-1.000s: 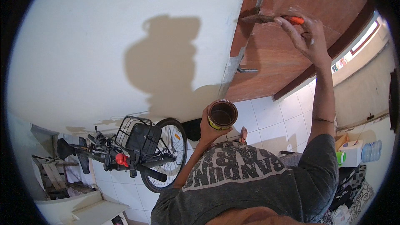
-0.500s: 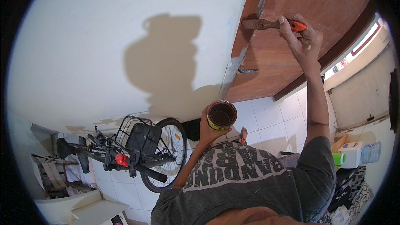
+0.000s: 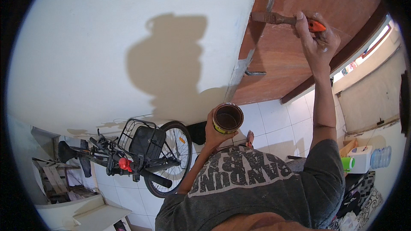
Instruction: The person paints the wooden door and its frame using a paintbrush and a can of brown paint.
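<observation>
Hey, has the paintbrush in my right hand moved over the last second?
Yes, to the right: the paintbrush has its orange end farther right of the door handle than in the earlier pictures.

bright light casts a large brown-grey shadow on the white wall, fisheye edges curving into black.

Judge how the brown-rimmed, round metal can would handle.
The round metal can is probably light, since the left hand alone holds it. Its open top could let any contents spill if tipped. Its round wall suggests it may roll on its side.
</observation>
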A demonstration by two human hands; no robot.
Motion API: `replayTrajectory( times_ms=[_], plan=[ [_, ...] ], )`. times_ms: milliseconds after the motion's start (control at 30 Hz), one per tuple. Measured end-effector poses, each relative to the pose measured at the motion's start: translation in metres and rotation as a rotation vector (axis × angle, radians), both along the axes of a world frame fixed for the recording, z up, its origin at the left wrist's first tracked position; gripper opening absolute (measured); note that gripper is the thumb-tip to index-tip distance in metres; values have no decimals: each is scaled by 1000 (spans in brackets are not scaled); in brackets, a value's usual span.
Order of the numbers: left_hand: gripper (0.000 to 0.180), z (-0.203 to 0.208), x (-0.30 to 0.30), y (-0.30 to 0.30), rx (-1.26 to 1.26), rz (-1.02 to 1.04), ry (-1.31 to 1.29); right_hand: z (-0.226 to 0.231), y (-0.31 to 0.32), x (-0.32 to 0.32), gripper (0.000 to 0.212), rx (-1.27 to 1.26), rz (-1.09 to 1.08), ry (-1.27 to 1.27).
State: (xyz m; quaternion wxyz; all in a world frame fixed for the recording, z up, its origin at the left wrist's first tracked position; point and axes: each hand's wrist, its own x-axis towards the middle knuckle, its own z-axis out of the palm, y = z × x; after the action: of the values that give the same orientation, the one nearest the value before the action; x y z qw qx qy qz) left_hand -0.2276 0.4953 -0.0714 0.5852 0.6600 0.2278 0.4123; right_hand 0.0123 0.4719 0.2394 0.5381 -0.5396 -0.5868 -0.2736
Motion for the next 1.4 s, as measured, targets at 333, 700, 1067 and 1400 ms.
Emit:
replayTrajectory(
  times_ms=[333, 700, 1067, 1400],
  plan=[
    [102, -5, 4, 2, 2, -6, -77, -2, 4, 1, 15, 51, -82, -90],
    [103, 0, 4, 4, -21, -30, -43, 0, 6, -1, 14, 61, -72, -76],
    [111, -6, 2, 6, -15, -47, 6, -2, 2, -6, 9, -61, -131, -133],
    [108, -9, 0, 5, -33, -29, 13, -10, 3, -1, 15, -35, -91, -90]
  ],
)
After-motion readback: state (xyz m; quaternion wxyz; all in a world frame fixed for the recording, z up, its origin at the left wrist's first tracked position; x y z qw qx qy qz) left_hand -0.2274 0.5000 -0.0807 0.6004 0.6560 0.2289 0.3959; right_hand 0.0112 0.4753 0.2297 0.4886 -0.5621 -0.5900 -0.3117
